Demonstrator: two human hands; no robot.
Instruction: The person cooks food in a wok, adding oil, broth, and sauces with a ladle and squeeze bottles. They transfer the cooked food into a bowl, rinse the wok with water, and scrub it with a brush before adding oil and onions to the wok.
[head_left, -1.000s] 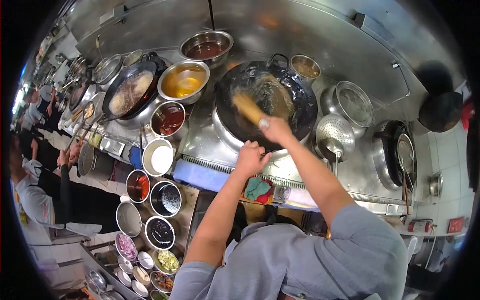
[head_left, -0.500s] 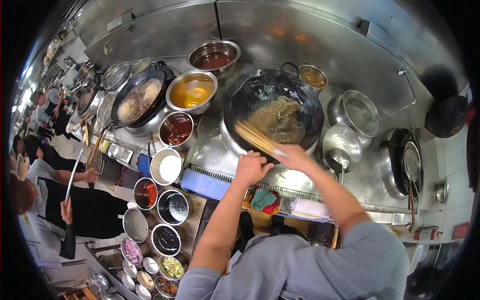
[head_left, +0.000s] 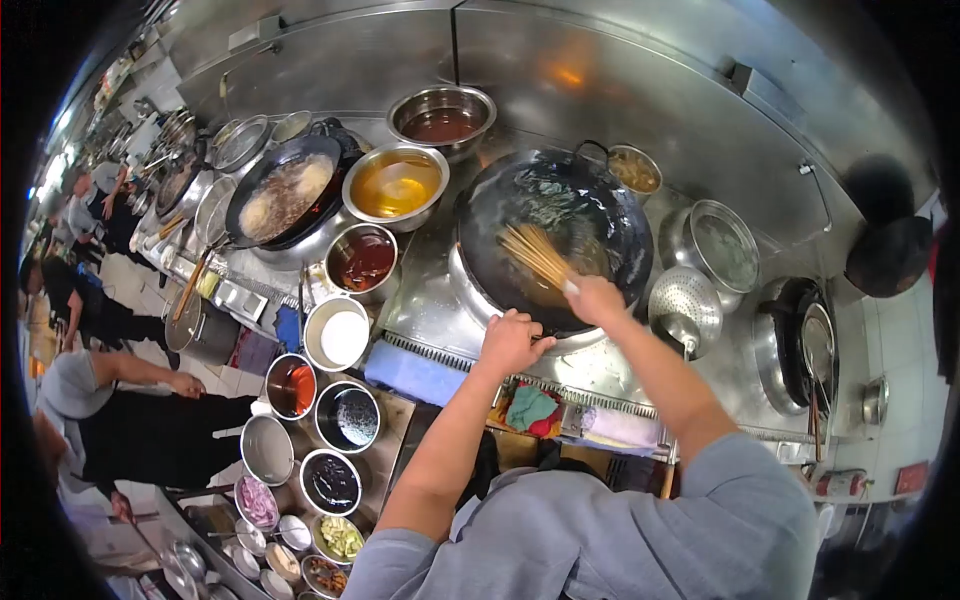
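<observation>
A large black wok sits on the steel stove with some murky water in it. My right hand is closed round the end of a bamboo brush, whose splayed bristles reach into the water at the middle of the wok. At the wok's near rim, my left hand has its fingers curled over the edge; a handle there is mostly hidden by them.
Left of the wok stand bowls of yellow oil and red liquid, with sauce pots nearer. A second wok bubbles farther left. A perforated ladle lies right. A co-worker stands at the left.
The brush has swept from the wok's near left side back to its middle with my right hand. My left hand stays at the rim. The co-worker at the left has turned and lowered an arm.
</observation>
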